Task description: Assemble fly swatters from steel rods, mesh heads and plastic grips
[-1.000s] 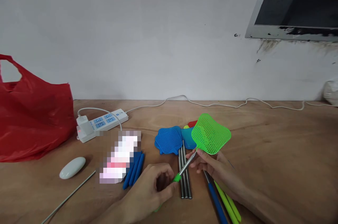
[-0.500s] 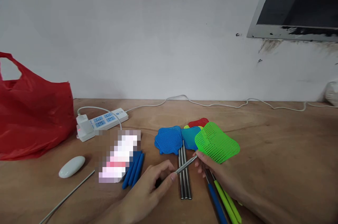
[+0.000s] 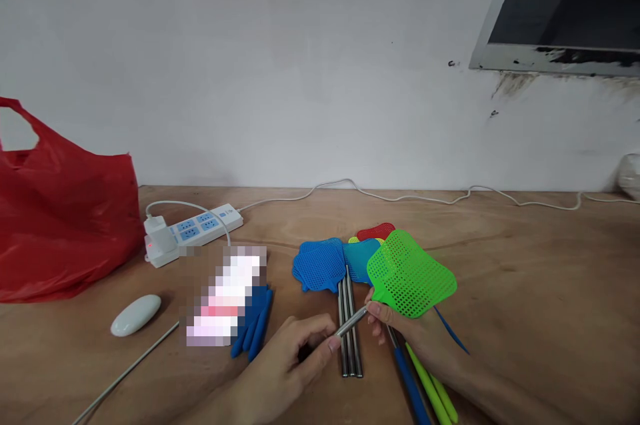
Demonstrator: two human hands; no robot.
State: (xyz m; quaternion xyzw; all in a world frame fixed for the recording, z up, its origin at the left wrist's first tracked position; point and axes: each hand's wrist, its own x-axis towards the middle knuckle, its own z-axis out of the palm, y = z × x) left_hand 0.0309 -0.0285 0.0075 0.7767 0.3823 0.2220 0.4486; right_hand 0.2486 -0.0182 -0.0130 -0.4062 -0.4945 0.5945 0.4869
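Observation:
My left hand point(image 3: 295, 358) is closed, pinching a silver metal rod point(image 3: 353, 322) between thumb and fingers. The rod slants up to the right. At its upper end my right hand point(image 3: 393, 318) is closed around the neck of a bright green fly swatter head point(image 3: 413, 275); whether rod and neck are joined is hidden by the fingers. Several loose metal rods point(image 3: 353, 358) lie side by side beneath the held one. Behind them are blue mesh swatter heads point(image 3: 320, 266), a teal-blue one point(image 3: 361, 259) and a red one point(image 3: 376, 232).
Blue handles point(image 3: 257, 328) lie beside a blurred-out phone point(image 3: 227, 298) at left. Blue point(image 3: 413, 385) and lime-green handles point(image 3: 430, 381) lie under my right forearm. Further left are a white mouse point(image 3: 136, 315), a power strip point(image 3: 197, 231) and a red plastic bag point(image 3: 70, 225). A white cable point(image 3: 400, 199) runs along the wall.
The green swatter head has shifted slightly and its neck now shows at my right fingers. Both hands have moved slightly down with the rod. A thin blue piece shows beyond my right wrist.

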